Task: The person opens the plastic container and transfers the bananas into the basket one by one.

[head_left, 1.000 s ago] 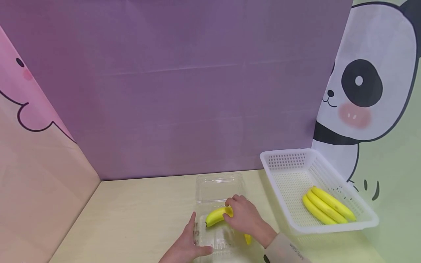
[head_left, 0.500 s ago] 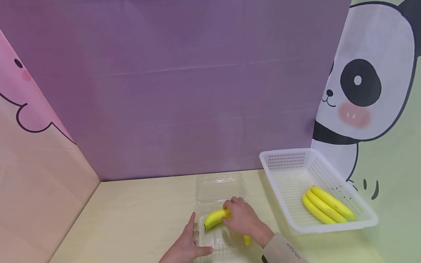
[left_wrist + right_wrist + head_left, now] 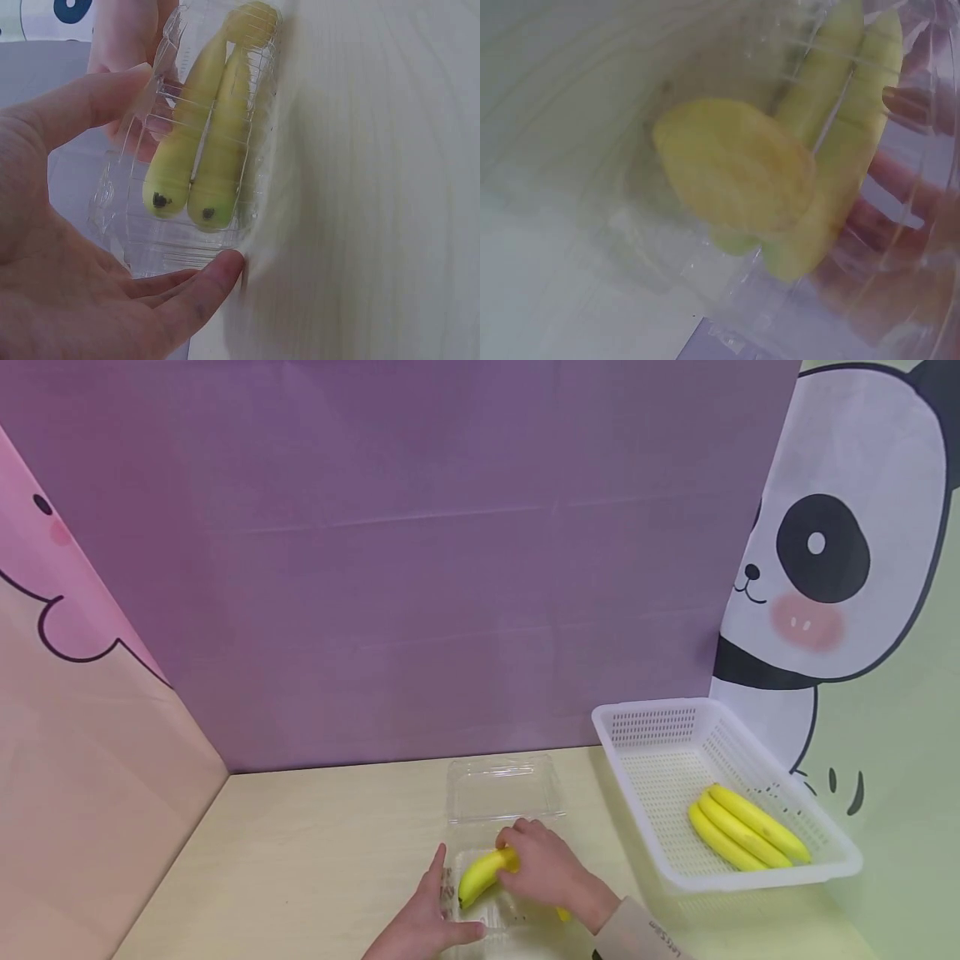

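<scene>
My right hand [image 3: 547, 870] grips yellow bananas [image 3: 478, 878] over the base of a clear plastic clamshell box [image 3: 491, 918]. Two of them lie side by side in the left wrist view, dark-tipped ends [image 3: 208, 213] towards the camera, seen through the box wall. A rounded yellow end [image 3: 731, 165] fills the middle of the right wrist view. My left hand [image 3: 427, 920] spreads straight fingers along the box's left side, its thumb [image 3: 97, 101] at the rim. Under my right wrist a yellow tip [image 3: 562, 914] shows. My right palm hides the bananas' middle.
Behind the base the clamshell's open lid [image 3: 506, 789] lies flat on the pale table [image 3: 322, 852]. At the right stands a white perforated basket [image 3: 637, 793] with a bunch of three bananas [image 3: 742, 831]. A purple partition [image 3: 412, 610] closes off the back.
My right hand has moved a little left and towards me, and the bananas' left end has swung down nearer the box's front. The left hand stays in place.
</scene>
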The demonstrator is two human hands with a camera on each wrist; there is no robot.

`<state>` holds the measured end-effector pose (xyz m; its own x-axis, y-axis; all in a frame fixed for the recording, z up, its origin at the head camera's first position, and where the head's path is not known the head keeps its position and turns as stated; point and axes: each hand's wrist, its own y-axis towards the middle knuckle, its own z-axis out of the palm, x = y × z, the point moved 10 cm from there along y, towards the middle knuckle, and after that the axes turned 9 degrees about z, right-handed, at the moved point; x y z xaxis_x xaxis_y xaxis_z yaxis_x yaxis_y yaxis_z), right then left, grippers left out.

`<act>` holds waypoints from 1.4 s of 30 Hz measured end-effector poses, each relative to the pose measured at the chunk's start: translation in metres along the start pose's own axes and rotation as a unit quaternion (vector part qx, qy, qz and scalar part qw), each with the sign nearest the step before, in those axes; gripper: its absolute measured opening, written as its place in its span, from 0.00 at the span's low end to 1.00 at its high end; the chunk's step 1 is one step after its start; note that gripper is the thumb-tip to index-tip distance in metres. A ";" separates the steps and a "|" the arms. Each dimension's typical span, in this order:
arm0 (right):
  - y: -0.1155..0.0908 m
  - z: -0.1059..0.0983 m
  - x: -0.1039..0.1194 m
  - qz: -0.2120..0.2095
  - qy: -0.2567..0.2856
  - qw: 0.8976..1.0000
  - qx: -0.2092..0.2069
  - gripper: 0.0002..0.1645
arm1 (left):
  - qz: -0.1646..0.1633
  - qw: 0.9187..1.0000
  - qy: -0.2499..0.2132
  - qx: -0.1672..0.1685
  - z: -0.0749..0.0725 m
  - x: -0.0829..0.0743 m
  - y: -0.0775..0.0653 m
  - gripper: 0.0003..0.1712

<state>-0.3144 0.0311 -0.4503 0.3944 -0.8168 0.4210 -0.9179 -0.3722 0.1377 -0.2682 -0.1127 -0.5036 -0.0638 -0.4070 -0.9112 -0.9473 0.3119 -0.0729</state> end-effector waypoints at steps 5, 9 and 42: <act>-0.001 0.006 0.003 -0.001 0.007 1.000 0.014 0.18 | 0.002 1.000 -0.004 0.003 0.001 0.000 -0.001 0.74; -0.001 0.012 0.003 0.002 0.010 1.000 0.024 0.20 | -0.004 1.000 -0.007 0.004 0.001 0.000 -0.001 0.74; -0.001 0.034 0.006 -0.027 -0.065 0.996 0.051 0.18 | 0.010 1.000 0.003 0.008 0.000 0.002 0.003 0.76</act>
<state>-0.3099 0.0115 -0.4782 0.4512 -0.8422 0.2950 -0.8886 -0.4544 0.0619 -0.2714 -0.1122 -0.5056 -0.0838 -0.4059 -0.9101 -0.9407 0.3335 -0.0622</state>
